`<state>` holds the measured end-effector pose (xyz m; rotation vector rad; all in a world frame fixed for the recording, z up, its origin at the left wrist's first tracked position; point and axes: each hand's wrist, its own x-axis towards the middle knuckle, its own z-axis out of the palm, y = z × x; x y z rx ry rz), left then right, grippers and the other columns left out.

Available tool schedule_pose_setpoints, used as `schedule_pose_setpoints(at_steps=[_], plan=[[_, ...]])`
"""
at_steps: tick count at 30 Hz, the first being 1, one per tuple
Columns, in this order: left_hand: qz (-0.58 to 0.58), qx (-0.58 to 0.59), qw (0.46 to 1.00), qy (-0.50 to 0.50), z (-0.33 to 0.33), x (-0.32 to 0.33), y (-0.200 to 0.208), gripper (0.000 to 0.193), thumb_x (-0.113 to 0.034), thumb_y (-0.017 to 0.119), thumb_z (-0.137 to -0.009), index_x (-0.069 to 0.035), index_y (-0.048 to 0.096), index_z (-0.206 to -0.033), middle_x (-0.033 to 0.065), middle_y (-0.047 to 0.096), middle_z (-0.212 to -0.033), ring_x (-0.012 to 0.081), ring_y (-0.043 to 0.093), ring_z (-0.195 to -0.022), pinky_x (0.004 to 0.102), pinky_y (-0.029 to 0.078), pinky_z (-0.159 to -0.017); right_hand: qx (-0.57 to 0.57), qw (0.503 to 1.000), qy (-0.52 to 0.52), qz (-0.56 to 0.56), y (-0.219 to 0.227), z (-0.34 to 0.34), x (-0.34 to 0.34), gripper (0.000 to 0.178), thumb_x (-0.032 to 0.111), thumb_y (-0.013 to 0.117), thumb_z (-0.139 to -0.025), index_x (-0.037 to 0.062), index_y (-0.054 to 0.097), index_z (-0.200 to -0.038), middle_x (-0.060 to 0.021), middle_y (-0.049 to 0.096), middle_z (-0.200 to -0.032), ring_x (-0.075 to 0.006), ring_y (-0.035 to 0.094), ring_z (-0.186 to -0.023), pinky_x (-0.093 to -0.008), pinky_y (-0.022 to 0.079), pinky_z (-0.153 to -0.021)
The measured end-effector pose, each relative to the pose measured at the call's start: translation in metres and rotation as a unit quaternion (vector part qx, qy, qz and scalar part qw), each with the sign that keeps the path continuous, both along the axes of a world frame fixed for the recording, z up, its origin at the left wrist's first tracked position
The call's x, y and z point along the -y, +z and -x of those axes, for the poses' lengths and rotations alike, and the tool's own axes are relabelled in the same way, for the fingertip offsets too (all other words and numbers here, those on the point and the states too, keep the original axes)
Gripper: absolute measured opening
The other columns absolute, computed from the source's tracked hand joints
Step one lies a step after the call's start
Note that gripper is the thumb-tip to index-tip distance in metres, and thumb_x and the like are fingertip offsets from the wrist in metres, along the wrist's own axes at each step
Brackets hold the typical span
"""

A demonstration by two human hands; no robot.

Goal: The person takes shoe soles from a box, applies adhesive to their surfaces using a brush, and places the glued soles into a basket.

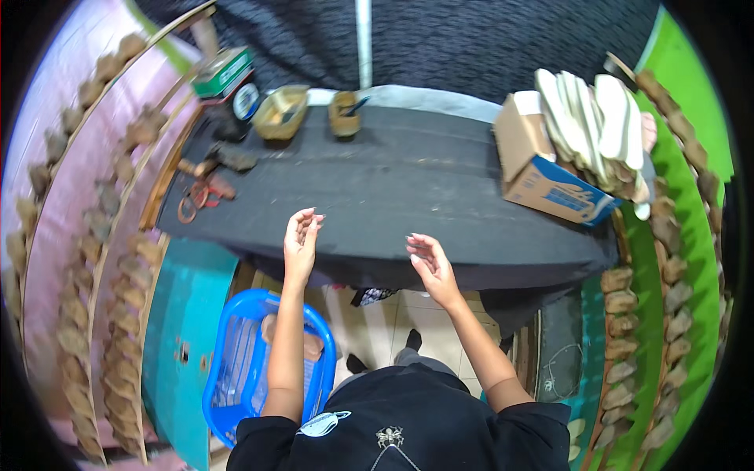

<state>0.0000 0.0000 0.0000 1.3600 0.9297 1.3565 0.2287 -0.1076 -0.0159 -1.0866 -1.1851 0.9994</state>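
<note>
While the black-covered table [408, 188] spans the centre of the frame, both my hands show against its near edge. Left hand [300, 237], just left of centre: fingers loosely bent, empty; can't tell if thumb meets a fingertip. Right hand [432, 265], right of centre and slightly lower in frame: thumb and fingers apart, empty. Hands well apart from each other. Can't tell how high they sit over the cover.

On the table, upper left: red-orange scissors [191, 206] next to dark items too blurred to name, then a green box [224, 74], a yellowish basket [276, 131] and a small tan container [345, 128] right of it. Upper right: brown-and-blue cardboard box [520, 141], long white pieces [581, 125] poking out the top.

Lower left of centre: blue plastic tub [214, 377] beside my left forearm, tan pieces [309, 345] inside. Teal panel [184, 290] left of tub. Pale tiled floor [404, 314] and my feet [414, 340], lower centre. Lumpy brown pieces [126, 337] line rails down the left side; similar brown pieces [620, 326] on the right. Black shirt [448, 424], bottom centre, with a spider-shaped ornament [389, 436].
</note>
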Motion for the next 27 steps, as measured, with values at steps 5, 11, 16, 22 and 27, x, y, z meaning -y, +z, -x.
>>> schedule_pose_setpoints(at_steps=[5, 11, 16, 22, 27], plan=[[-0.055, 0.001, 0.994, -0.092, -0.107, -0.018, 0.037, 0.022, -0.007, 0.046, -0.085, 0.000, 0.045, -0.105, 0.0078, 0.054, -0.095, 0.0137, 0.051, -0.092, 0.0256, 0.040, -0.081, 0.012, 0.991, -0.101, -0.085, 0.034, -0.102, 0.004, 0.035, 0.002, 0.048, -0.081, 0.0042, 0.040, -0.115, -0.0077, 0.046, -0.112, -0.0151, 0.047, -0.102, -0.0265, 0.037, -0.086], [-0.083, 0.025, 0.970, -0.226, -0.221, -0.018, 0.069, 0.021, -0.005, 0.046, -0.084, -0.002, 0.046, -0.105, 0.0057, 0.055, -0.094, 0.0109, 0.052, -0.088, 0.0234, 0.041, -0.079, 0.017, 0.957, -0.251, -0.144, 0.057, -0.202, 0.019, 0.028, 0.009, 0.050, -0.083, 0.0034, 0.044, -0.109, -0.0062, 0.050, -0.107, -0.0147, 0.050, -0.097, -0.0255, 0.042, -0.079], [-0.118, 0.048, 0.942, -0.311, -0.307, -0.008, 0.088, 0.020, -0.005, 0.048, -0.084, -0.003, 0.046, -0.103, 0.0039, 0.054, -0.092, 0.0098, 0.052, -0.087, 0.0228, 0.041, -0.077, -0.013, 0.915, -0.354, -0.195, 0.086, -0.273, 0.027, 0.021, 0.007, 0.050, -0.083, 0.0012, 0.047, -0.102, -0.0042, 0.053, -0.097, -0.0087, 0.051, -0.087, -0.0208, 0.042, -0.073], [-0.152, -0.009, 0.913, -0.378, -0.396, 0.020, 0.108, 0.025, -0.008, 0.050, -0.083, -0.003, 0.044, -0.106, 0.0052, 0.055, -0.090, 0.0104, 0.052, -0.087, 0.0235, 0.041, -0.076, -0.022, 0.885, -0.407, -0.223, 0.111, -0.333, 0.037, 0.024, 0.006, 0.050, -0.082, 0.0003, 0.047, -0.105, -0.0056, 0.053, -0.097, -0.0071, 0.051, -0.080, -0.0192, 0.043, -0.068], [-0.206, -0.029, 0.912, -0.355, -0.471, 0.030, 0.131, 0.033, -0.013, 0.056, -0.078, -0.002, 0.043, -0.106, 0.0112, 0.056, -0.089, 0.0128, 0.055, -0.073, 0.0241, 0.045, -0.063, -0.004, 0.885, -0.414, -0.214, 0.119, -0.358, 0.039, 0.029, 0.007, 0.051, -0.081, 0.0002, 0.046, -0.109, -0.0050, 0.053, -0.096, -0.0073, 0.051, -0.081, -0.0192, 0.043, -0.068]])
